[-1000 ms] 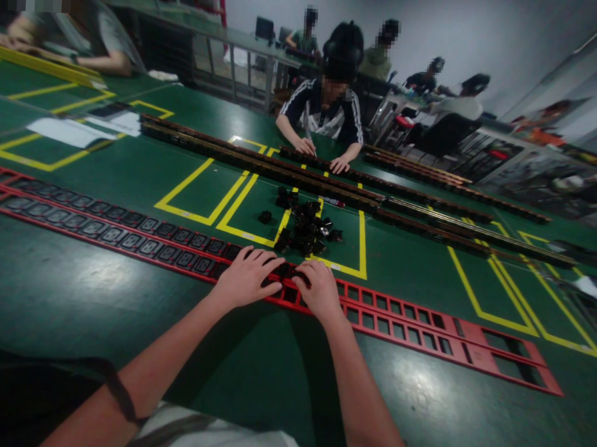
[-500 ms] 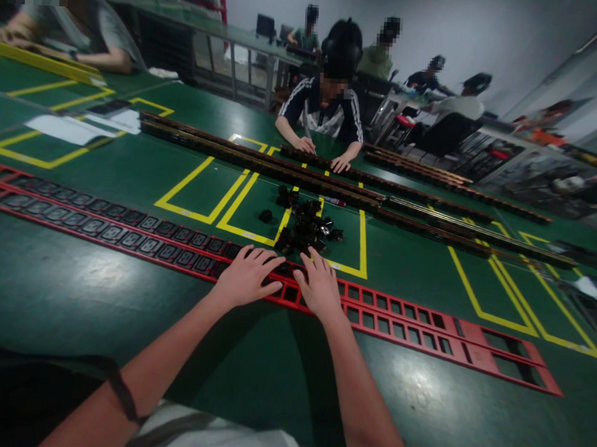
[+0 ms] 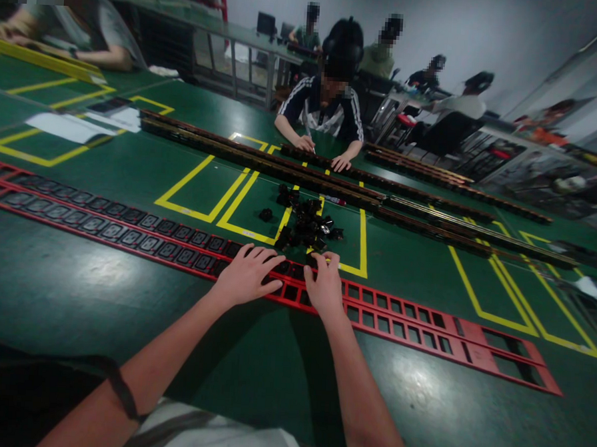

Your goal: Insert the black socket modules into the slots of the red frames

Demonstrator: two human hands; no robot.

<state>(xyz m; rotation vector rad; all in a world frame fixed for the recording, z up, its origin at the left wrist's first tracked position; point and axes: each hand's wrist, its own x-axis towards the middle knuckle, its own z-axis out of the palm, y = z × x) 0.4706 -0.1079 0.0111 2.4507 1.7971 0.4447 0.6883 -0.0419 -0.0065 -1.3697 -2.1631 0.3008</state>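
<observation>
A long red frame [image 3: 413, 323] with two rows of square slots runs across the green table [image 3: 124, 308]. Its left stretch is filled with black sockets [image 3: 103, 223]; the right stretch has bare slots. My left hand [image 3: 248, 274] lies flat on the frame, fingers spread over the last filled slots. My right hand [image 3: 325, 285] rests beside it, fingers curled down onto the far edge of the frame; whether it holds a part is hidden. Just beyond my fingers lies a heap of loose black sockets [image 3: 305, 227].
Dark long strips [image 3: 331, 182] lie across the far side, where a person in a striped jacket [image 3: 324, 111] works on them. Yellow tape boxes [image 3: 205, 192] mark the table. Papers [image 3: 73, 128] lie at far left. More people sit behind.
My right hand has shifted slightly right and forward along the frame towards the heap. My left hand has stayed put.
</observation>
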